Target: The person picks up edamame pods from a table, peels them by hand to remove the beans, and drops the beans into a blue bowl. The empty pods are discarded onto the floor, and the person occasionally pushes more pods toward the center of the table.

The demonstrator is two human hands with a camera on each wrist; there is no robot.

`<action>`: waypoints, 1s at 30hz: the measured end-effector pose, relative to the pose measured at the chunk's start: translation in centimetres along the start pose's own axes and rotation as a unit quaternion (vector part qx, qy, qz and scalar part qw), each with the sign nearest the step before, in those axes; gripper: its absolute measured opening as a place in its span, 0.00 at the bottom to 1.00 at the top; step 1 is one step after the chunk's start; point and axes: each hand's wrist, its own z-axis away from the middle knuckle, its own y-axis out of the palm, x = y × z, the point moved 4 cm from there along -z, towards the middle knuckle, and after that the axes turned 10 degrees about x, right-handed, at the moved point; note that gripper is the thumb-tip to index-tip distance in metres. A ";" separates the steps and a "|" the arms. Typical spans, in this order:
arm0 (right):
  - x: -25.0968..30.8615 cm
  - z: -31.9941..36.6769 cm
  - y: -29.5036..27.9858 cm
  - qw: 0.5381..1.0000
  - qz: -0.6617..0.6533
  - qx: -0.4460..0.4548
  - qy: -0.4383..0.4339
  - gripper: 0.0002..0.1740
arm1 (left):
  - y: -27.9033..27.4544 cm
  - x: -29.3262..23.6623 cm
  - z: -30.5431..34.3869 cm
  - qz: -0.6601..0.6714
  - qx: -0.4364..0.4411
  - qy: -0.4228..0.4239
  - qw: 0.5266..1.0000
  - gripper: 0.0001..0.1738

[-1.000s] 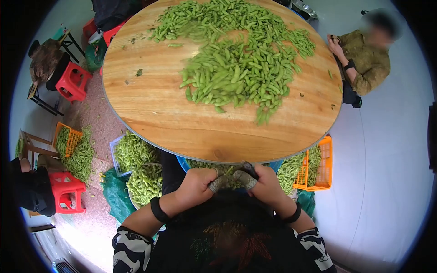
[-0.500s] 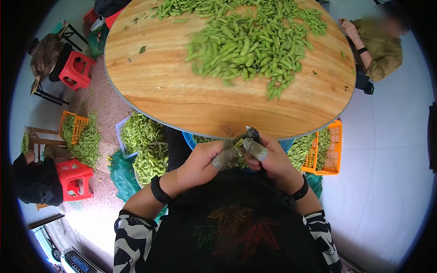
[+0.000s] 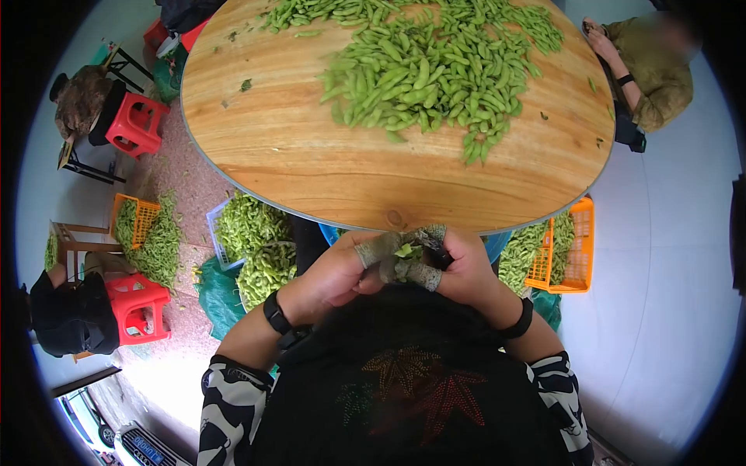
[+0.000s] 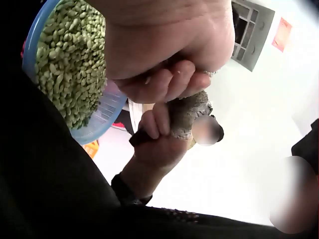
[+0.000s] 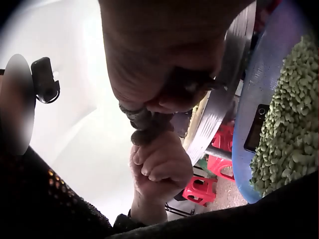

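In the head view both hands meet at the table's near edge, thumbs and forefingers in grey-green covers. The left hand [image 3: 330, 272] pinches a green pod [image 3: 404, 250]. Touching the pod's other side, the right hand [image 3: 470, 268] has fingers curled round a dark tool [image 4: 138, 138], whose handle end shows in the left wrist view. Green pods [image 3: 435, 78] lie heaped on the round wooden table [image 3: 311, 171]. Below the hands a blue basin [image 5: 241, 144] holds pale green shelled beans [image 5: 289, 119]. The pinching fingertips are partly hidden in both wrist views.
Pods fill a pale crate [image 3: 215, 233] to the left and an orange crate [image 3: 581, 248] to the right. Red stools [image 3: 136, 128] stand at the left. A person [image 3: 649, 74] is at the table's right; others are at the left. A dark device [image 5: 255, 130] lies in the basin.
The hands have drawn together and turned, fingers now closer around the pod. The tool's tip, visible above the right hand before, is less visible. The head view has shifted, and the table appears higher.
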 end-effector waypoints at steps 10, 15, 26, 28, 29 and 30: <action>1.0 0.6 0.1 0.982 0.186 -0.038 0.006 0.17 | -0.8 0.9 0.0 -0.168 -0.053 -0.005 0.984 0.12; 1.0 1.2 0.3 0.967 0.250 -0.032 -0.043 0.17 | -1.3 1.3 0.0 -0.209 -0.052 0.018 0.976 0.13; -0.6 2.0 -0.8 0.989 -0.031 -0.063 0.127 0.16 | -2.8 1.7 -0.2 -0.015 -0.036 0.050 0.998 0.08; -0.9 2.2 -0.4 0.988 -0.016 -0.052 0.142 0.14 | -2.5 1.7 -0.3 -0.014 -0.039 0.046 0.998 0.08; -1.0 2.0 0.0 0.987 -0.053 -0.064 0.134 0.14 | -2.4 1.8 -0.5 -0.032 -0.037 0.042 0.998 0.09; -1.1 1.9 0.3 0.985 -0.091 -0.077 0.125 0.14 | -2.3 1.9 -0.6 -0.050 -0.035 0.037 0.997 0.09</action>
